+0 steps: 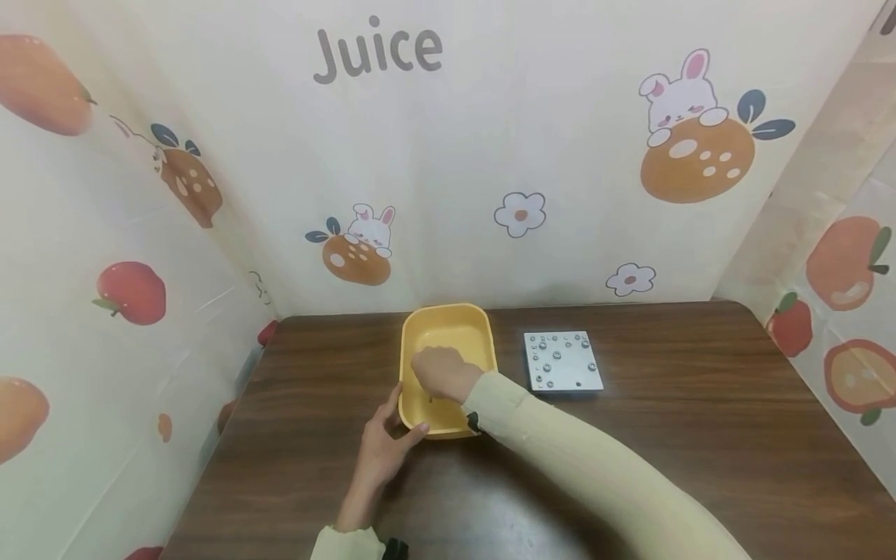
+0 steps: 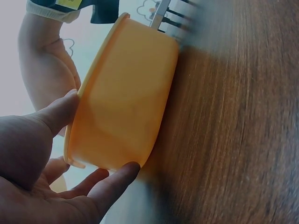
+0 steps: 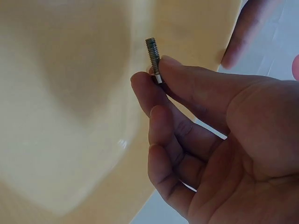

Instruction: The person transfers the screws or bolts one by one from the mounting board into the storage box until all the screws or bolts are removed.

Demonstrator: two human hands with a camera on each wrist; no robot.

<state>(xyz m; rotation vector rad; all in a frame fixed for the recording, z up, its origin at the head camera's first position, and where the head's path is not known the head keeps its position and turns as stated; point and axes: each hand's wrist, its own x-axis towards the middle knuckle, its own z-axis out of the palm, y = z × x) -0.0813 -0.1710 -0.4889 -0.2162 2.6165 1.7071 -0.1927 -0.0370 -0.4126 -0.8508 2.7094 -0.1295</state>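
Evidently the right hand [image 1: 444,372] is over a yellow, rectangular, round-cornered plastic tray [image 1: 458,336], pinching a small grey metal threaded screw [image 3: 153,55] between thumb and forefinger, with the other fingers curled in toward the palm. The threaded length stands clear of the fingertips. A dark speck shows just below this hand in the head view; it may be the end of the screw, but it is too small to tell.

The tray sits at the back edge of a dark brown wood-grain tabletop [image 1: 672,404], nearer the back left corner than the back right. The left hand [image 1: 383,447] grips its near left corner, fingers spread apart: thumb at the rim on the near side, the others against the outside of the left wall.

Just right of the tray, also near the back edge, is a flat white square plate [image 1: 565,362] dotted with round metal fastenings. Both arms wear pale yellow sleeves [image 1: 581,459]. Behind the tabletop's back edge rises a pale backdrop [image 1: 448,148] printed with fruit, flowers, rabbits and the word "Juice".
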